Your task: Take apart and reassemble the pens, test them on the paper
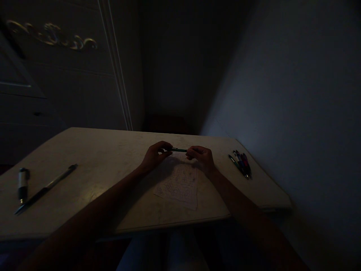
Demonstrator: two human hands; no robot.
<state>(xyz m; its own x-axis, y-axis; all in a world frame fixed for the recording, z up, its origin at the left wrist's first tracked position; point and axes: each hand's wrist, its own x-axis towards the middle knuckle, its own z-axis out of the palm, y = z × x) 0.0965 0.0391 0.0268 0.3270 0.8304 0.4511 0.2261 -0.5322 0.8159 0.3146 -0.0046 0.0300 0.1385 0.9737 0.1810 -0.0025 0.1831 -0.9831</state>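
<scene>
A slim green pen (179, 150) lies level between my two hands, above the far end of a sheet of paper. My left hand (158, 152) pinches its left end, where a clip shows. The right end sits in the closed fingers of my right hand (200, 155). The paper (180, 184) rests flat on the table below and carries dense line markings, too dim to read. Fingers hide both ends of the pen.
On the pale table (118, 150), several pens (240, 163) lie bunched at the right. A long pen (46, 189) and a short, thick pen-like item (23, 185) lie at the left. A wall (296, 113) borders the right side; a cabinet with ornate trim (53, 35) stands at the back left.
</scene>
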